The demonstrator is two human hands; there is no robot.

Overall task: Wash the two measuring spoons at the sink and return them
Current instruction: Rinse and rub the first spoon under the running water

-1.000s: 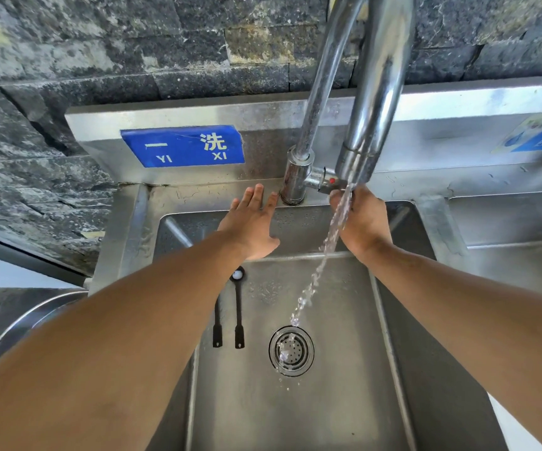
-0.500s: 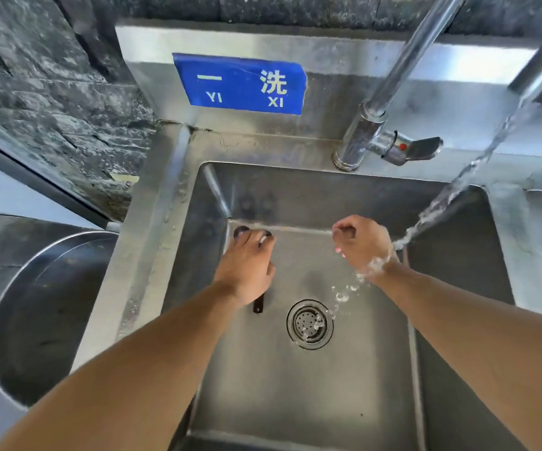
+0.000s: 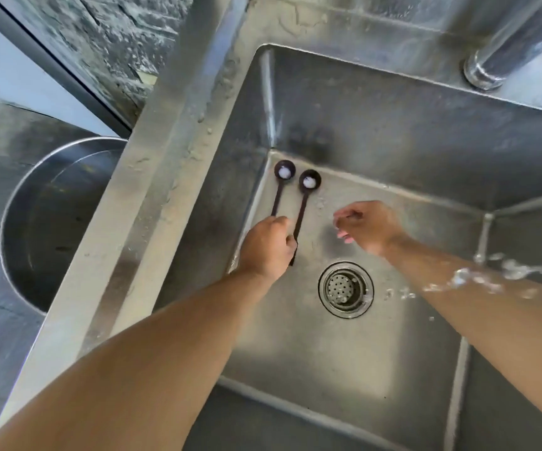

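While water splashes across the right forearm at the right edge of the frame, the left hand (image 3: 268,247) curls its grip around the handles of the two measuring spoons (image 3: 297,203), whose bowls lie side by side on the sink (image 3: 344,369) floor near the upper-left corner. The right hand (image 3: 365,227) hovers just beside them, fingers loosely bent, holding nothing, above the drain (image 3: 345,289).

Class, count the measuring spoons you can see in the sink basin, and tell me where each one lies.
2. The left spoon lies along the basin's left wall; the right spoon lies beside it. The left hand covers both handle ends. No others show.
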